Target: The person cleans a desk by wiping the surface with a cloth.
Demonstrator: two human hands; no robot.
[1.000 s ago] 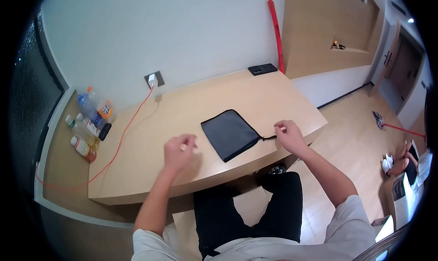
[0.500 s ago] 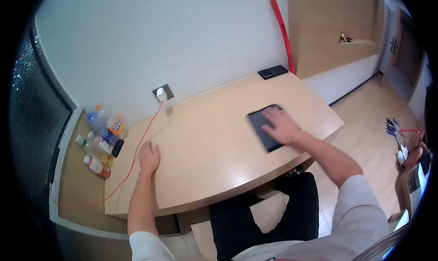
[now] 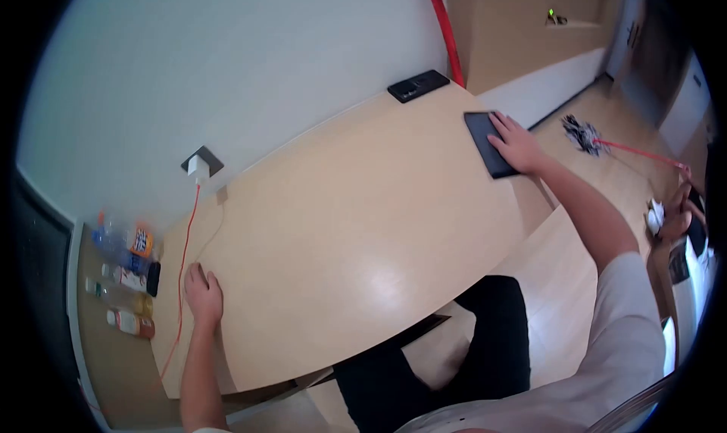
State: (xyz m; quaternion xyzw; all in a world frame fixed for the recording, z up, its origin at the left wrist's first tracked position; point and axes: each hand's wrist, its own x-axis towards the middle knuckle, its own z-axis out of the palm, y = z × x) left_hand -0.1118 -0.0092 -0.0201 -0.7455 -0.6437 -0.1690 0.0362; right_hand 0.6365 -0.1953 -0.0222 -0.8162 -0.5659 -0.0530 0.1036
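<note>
Dark pouch (image 3: 485, 151) is found on the counter (image 3: 341, 221), to the right of the phone (image 3: 419, 87) and on the person's side of it. Its right part is covered by the right hand (image 3: 517, 145), whose fingers are stretched out and laid flat over it; it is touched from above, and no pinch or grip is seen. Whether any of it is hung over the counter's end cannot be told.

Light weight and a soft, thin, bendable make are suggested by its flat shape (a judgement, as nothing inside can be seen). It may be slid easily by a flat palm and is unlikely to be broken; for lifting, a hold is best taken at the uncovered left edge, the one turned toward the phone.

Well to the left of the phone, nearer the person, the left hand (image 3: 203, 295) is rested on the counter beside the red cable (image 3: 182, 281), its fingers loosely extended and nothing seen held.

Farther left of the phone, white lettering is carried on the orange label of a bottle (image 3: 141, 240), but it is too blurred to be read. No brand can be made out on the phone's visible face.
</note>
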